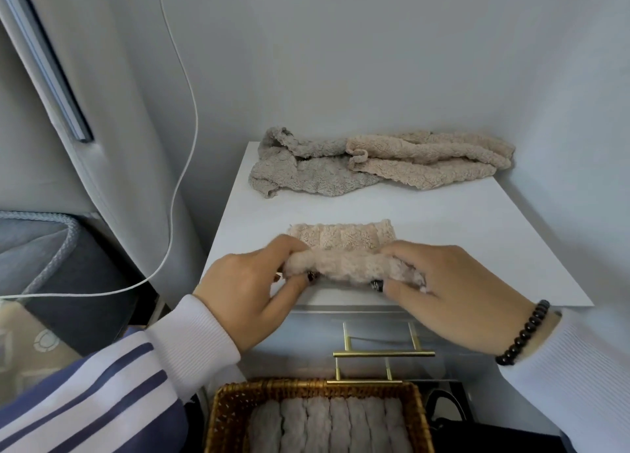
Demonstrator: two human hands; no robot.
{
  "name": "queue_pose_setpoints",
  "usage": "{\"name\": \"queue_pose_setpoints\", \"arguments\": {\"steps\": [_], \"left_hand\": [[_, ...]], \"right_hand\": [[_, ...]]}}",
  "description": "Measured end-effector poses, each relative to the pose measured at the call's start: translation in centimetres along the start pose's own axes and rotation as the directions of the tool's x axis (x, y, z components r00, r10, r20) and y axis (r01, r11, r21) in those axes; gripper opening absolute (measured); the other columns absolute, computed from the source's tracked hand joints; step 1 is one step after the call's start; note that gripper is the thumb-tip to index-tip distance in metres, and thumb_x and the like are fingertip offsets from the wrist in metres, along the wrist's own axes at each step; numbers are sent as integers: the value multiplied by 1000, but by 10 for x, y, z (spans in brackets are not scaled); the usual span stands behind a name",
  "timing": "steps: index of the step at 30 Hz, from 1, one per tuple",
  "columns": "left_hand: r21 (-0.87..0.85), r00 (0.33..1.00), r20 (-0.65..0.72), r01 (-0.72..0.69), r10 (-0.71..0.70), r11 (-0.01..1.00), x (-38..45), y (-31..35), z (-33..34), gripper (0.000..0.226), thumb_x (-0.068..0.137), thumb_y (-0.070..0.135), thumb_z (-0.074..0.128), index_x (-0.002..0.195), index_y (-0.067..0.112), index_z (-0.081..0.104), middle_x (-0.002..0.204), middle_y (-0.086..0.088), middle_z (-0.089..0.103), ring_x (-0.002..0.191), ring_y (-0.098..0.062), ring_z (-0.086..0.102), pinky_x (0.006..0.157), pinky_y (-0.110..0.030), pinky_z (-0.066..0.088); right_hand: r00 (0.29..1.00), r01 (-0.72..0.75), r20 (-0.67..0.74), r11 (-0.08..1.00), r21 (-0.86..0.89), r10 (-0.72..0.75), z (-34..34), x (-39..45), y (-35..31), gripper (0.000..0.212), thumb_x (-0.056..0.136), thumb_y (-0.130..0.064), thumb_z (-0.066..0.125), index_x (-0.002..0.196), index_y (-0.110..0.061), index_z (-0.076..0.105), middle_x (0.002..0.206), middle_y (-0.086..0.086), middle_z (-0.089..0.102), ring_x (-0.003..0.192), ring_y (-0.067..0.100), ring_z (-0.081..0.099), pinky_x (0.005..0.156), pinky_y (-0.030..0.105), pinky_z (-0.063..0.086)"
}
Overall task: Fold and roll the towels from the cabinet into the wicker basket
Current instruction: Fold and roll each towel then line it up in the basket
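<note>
Both hands curled round a half-rolled pink towel [344,258] near the tabletop [511,234] front edge: left hand [252,282] clamped on its left end, right hand [453,289] on its right. Beyond, two loose towels [375,162]. Below, wicker basket [231,408] holding rolled towels [327,425].

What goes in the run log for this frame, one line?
stage: rolling | left hand + right hand: grip beige towel on cabinet | waiting: two towels | basket: rolls inside
</note>
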State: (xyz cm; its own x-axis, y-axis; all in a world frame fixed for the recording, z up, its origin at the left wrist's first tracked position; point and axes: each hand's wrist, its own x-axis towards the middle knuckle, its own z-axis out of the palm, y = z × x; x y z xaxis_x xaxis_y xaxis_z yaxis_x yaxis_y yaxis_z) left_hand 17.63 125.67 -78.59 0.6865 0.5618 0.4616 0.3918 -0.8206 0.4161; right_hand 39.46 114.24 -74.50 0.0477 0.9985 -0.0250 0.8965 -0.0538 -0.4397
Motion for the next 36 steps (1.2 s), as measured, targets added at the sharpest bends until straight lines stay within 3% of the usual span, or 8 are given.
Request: {"name": "queue_pose_setpoints", "arguments": {"steps": [6,14,20,23,26,29,33,36], "left_hand": [[-235,911,-14,399,-413,886,31,1,9,21,92,35,49,83,18,57,68,-6,64,63,-23,59,64,-45,52],[-98,804,49,594,-593,798,54,1,24,14,94,31,47,97,18,51,71,-1,62,60,-14,52,53,-27,37],[-41,835,-26,549,-550,835,52,4,27,34,92,22,49,126,21,43,103,-2,57,88,-21,58,79,-34,47],[26,956,-134,268,-262,963,51,1,29,31,87,3,50,115,12,59,117,-8,57,103,-27,58,85,-36,49],[169,998,-66,-1,12,986,52,1,29,31,75,-3,47,90,8,72,90,-8,71,81,-30,68,72,-39,57],[168,999,3,46,-47,985,48,8,27,36,78,11,45,103,7,71,99,-9,72,89,-29,68,80,-35,53],[187,961,225,119,-161,975,38,14,23,71,84,57,36,141,16,42,143,-1,46,130,-20,42,106,-30,35],[347,933,311,68,-183,936,31,20,23,96,73,78,43,148,21,25,150,4,32,137,-17,31,110,-35,31]], "right_hand": [[969,-25,-241,993,115,52,5,29,14,22,95,-37,49,106,-20,58,69,-4,60,53,5,48,52,17,38],[884,-79,-406,931,356,230,28,62,29,24,88,-38,63,92,-15,62,71,-4,56,60,7,49,54,11,39],[812,-80,-502,909,410,298,37,72,30,28,82,-35,71,100,-19,56,90,-3,57,78,9,54,61,12,36],[768,53,-629,966,253,123,42,71,25,14,82,-19,71,90,-15,60,99,0,54,77,6,51,68,19,40],[762,149,-642,988,51,-82,47,71,24,2,83,-8,68,83,-9,66,98,4,56,78,14,55,69,30,48],[843,112,-536,991,80,-52,46,69,25,13,92,-9,56,90,-3,68,97,7,61,90,21,56,81,39,49],[940,60,-339,968,245,27,36,58,26,27,96,-19,51,116,-9,66,122,1,57,109,9,52,97,14,34],[976,16,-213,963,269,43,32,48,26,48,88,-35,65,131,-16,57,137,-7,44,122,-1,40,100,11,24]]}}
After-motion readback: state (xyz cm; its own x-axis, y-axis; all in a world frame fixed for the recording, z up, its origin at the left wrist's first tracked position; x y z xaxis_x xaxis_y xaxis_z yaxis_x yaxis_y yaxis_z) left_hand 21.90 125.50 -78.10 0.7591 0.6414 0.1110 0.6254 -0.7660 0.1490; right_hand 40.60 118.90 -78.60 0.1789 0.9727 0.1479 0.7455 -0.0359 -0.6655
